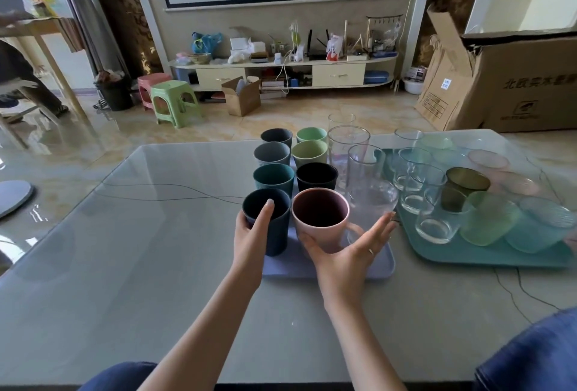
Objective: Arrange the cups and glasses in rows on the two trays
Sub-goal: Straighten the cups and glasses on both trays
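Note:
A lilac tray (379,267) in front of me carries two rows of coloured cups and a row of clear tall glasses (348,153). My left hand (254,234) grips the dark blue cup (276,234) at the front left, thumb on its rim. My right hand (349,250) is spread open around the pink mug (320,219), its thumb touching the mug's base, its fingers beside the handle and a clear glass (373,203). To the right, a teal tray (487,258) holds rows of small clear and tinted glasses, among them a dark green glass (462,189).
The trays sit on a grey glass-topped table (140,250) with a thin cable across it. A large cardboard box (515,78) stands beyond the table's right end. Green and pink stools are on the floor farther back. A person sits at the far left.

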`<state>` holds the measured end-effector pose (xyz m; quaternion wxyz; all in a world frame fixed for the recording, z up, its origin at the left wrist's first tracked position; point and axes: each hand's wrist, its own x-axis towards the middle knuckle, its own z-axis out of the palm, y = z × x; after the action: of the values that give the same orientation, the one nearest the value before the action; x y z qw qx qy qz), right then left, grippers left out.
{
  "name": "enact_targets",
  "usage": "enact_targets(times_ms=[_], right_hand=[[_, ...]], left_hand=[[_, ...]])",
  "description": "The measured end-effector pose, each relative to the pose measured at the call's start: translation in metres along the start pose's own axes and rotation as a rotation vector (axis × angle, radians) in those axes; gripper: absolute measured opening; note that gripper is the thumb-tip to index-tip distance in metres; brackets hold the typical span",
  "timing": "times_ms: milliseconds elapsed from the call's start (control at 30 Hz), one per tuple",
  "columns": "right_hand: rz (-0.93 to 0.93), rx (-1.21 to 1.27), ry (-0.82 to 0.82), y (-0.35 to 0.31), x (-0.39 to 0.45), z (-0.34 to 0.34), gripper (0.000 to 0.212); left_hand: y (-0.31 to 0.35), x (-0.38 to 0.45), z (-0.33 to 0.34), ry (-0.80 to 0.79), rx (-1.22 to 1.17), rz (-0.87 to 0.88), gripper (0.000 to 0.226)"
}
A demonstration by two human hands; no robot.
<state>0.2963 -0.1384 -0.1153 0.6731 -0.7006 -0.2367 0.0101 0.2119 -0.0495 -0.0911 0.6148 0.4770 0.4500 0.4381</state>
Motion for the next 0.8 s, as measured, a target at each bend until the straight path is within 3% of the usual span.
enact_targets(times_ms=[333, 500, 667, 800], right_hand=[[-0.023, -0.033, -0.015, 0.004, 0.004, 0.0, 0.144], [-0.072, -0.088, -0.063, 0.003, 0.001, -0.016, 0.135], [-0.336, -0.228, -0.085, -0.003, 0.001, -0.037, 0.085], [-0.535, -0.342, -0.173, -0.014, 0.017, -0.042, 0.052]], left_hand=[[0.006, -0.005, 0.004, -0.002, 0.014, -0.015, 0.047], [0.011, -0.013, 0.002, -0.058, -0.009, -0.058, 0.064], [0.017, -0.025, -0.002, -0.045, -0.115, -0.152, 0.024], [0.018, -0.031, -0.009, -0.073, -0.041, -0.154, 0.033]])
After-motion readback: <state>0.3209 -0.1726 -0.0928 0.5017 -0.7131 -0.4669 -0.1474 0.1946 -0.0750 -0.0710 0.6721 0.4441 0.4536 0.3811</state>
